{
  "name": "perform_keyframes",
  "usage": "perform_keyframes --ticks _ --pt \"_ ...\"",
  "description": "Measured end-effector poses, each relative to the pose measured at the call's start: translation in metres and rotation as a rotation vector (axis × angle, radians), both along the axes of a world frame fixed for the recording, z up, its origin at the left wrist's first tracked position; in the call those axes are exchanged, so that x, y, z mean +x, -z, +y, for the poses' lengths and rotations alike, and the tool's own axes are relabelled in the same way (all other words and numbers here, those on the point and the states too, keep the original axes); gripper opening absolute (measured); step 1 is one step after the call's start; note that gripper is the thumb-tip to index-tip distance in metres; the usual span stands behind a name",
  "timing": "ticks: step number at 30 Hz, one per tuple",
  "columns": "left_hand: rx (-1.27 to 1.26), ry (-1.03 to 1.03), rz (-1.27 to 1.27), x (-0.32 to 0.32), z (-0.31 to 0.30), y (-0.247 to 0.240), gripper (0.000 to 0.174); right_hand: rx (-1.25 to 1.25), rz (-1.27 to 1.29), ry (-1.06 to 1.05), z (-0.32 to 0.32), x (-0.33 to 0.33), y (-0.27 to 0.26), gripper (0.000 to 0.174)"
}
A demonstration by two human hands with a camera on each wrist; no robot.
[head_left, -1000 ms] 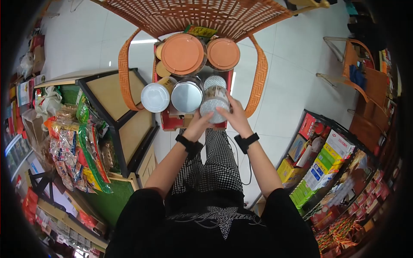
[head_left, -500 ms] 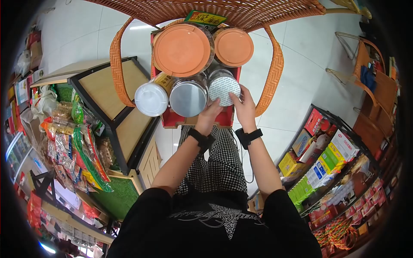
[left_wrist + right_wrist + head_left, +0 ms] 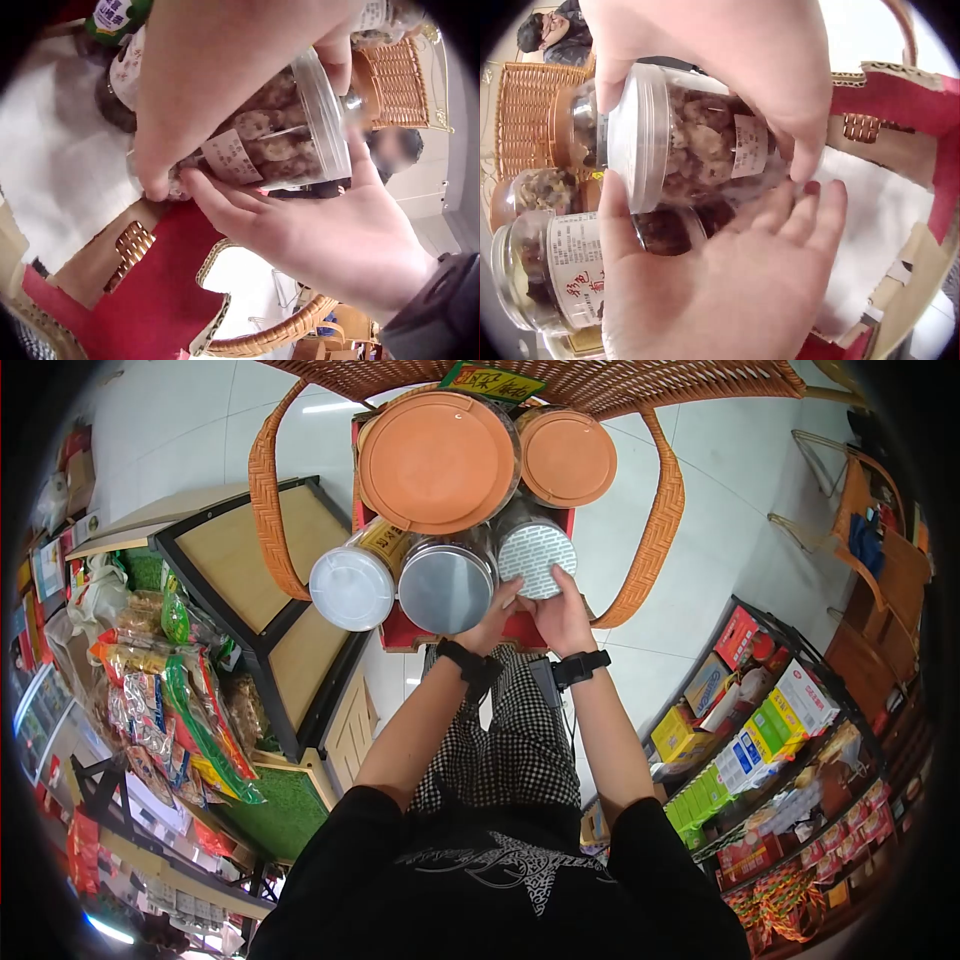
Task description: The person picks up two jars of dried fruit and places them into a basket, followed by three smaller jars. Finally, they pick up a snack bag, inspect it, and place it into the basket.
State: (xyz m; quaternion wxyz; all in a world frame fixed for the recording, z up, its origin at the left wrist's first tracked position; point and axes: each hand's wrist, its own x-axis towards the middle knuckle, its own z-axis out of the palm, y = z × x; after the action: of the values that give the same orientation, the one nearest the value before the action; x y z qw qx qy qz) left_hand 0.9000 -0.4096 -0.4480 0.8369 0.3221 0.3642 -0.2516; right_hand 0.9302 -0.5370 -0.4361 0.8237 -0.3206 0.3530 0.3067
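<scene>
White tiled floor (image 3: 680, 470), stocked shelves (image 3: 770, 760)

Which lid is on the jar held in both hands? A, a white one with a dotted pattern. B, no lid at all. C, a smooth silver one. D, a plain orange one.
A: the jar gripped by the left hand and right hand shows a white lid covered in small dots.
</scene>
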Motion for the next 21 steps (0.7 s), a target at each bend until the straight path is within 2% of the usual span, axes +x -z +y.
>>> perform_keyframes --ticks 2,5,8,12,15,21 --pt "0.012 0.062 -0.047 -0.008 0.001 0.026 0.042 -0.016 -0.032 0.015 0.002 -0.001 0.002 0.044" --pt "-0.053 -0.030 -0.041 -0.001 -0.004 0.004 0.040 -0.039 -0.059 0.032 0.004 -0.001 0.000 0.043" --pt "-0.105 -0.112 -0.093 0.000 -0.012 0.004 0.040 -0.037 -0.058 0.052 0.006 -0.001 0.002 0.043" --pt "-0.104 -0.074 -0.046 0.009 -0.014 -0.003 0.039 -0.035 -0.042 0.119 0.010 0.004 -0.003 0.043" --pt "-0.032 -0.134 -0.013 0.011 -0.019 -0.002 0.039 -0.021 -0.044 0.163 0.014 0.007 -0.004 0.042" --pt "0.001 -0.094 -0.032 0.009 -0.017 0.000 0.038 -0.049 -0.068 0.098 0.012 0.010 -0.003 0.040"
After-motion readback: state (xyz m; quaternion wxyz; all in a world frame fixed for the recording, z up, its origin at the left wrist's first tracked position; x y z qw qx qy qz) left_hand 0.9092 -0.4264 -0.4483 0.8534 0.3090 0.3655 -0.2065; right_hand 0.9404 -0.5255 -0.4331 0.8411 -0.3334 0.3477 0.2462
